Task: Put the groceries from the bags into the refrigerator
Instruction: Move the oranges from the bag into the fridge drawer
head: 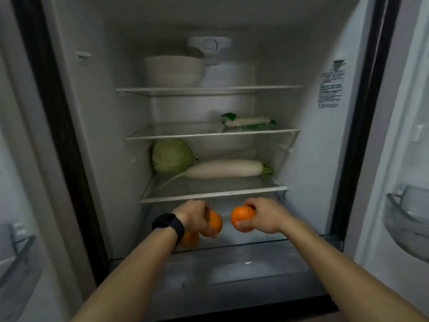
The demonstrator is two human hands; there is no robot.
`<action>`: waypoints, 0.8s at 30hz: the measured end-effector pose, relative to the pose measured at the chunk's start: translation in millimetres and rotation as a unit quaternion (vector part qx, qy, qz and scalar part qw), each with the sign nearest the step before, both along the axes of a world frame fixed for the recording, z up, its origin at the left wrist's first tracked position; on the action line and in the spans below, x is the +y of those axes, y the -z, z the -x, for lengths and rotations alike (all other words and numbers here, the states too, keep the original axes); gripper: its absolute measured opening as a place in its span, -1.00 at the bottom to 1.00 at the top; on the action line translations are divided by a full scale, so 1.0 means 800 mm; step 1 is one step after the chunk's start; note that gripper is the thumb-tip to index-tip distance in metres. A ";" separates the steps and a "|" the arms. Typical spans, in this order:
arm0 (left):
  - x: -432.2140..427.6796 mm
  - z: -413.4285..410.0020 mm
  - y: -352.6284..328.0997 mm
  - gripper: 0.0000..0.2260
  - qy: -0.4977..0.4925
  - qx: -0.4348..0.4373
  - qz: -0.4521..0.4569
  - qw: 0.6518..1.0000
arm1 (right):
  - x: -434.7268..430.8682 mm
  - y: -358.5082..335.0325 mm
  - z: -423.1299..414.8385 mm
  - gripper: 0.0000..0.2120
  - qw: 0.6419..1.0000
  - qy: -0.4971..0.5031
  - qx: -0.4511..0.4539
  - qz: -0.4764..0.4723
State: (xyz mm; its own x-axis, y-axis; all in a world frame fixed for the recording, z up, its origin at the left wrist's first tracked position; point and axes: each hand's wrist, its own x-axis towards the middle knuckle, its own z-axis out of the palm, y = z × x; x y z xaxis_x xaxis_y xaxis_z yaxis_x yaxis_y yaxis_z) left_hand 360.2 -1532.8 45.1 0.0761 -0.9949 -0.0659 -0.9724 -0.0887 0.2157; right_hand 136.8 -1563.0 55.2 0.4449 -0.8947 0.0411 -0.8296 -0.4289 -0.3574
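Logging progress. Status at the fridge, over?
Left hand grips left orange, right hand grips right orange, both under bottom shelf. Third orange already down there. Nothing blocking.

An open refrigerator [313, 159] fills the view, its white inner walls dim and greyish, the right wall a little brighter than the left. Three glass shelves cross the cabinet: a far top shelf [232, 90], a middle shelf [185, 135] and a nearer lower shelf [232, 193]. A white control housing with a round dial [210, 45] sits high on the back wall, and a printed label [330, 87] is stuck to the right wall. Dark seals [53, 112] frame the opening. Pale doors stand open on both sides, with clear bins at left [18, 252] and right [408, 219].
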 end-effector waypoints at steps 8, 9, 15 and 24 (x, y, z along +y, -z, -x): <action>-0.049 0.011 0.031 -0.47 0.047 -0.135 -0.087 0.986 | -0.087 0.034 -0.045 -0.42 0.975 -0.006 0.071 -0.212; -0.055 0.009 0.036 -0.46 0.047 -0.137 -0.091 0.985 | -0.098 0.040 -0.050 -0.43 0.972 -0.002 0.065 -0.225; -0.075 -0.002 0.057 -0.37 0.047 -0.139 -0.118 0.982 | -0.131 0.065 -0.071 -0.48 0.959 -0.010 0.031 -0.281; -0.075 0.001 0.070 -0.31 0.031 -0.134 -0.128 0.982 | -0.135 0.084 -0.066 -0.52 0.966 0.042 0.123 -0.224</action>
